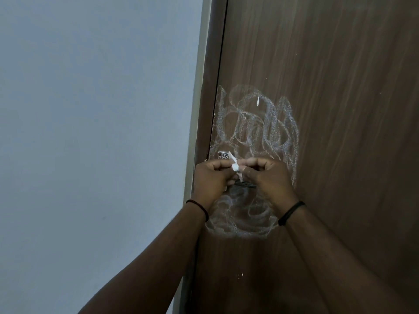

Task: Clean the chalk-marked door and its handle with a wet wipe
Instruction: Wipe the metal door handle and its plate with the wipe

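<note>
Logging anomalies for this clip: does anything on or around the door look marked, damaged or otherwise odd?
Yes. White chalk scribbles cover the brown door near its left edge, above and below both hands. The left hand and right hand pinch a small crumpled wet wipe between them, hiding most of the handle. No damage shows.

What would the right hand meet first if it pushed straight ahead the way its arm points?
Probably the door, in the chalk scribble above the hands; the right hand, pinching the wipe with the left hand, has nothing else ahead. Depth is unclear.
</note>
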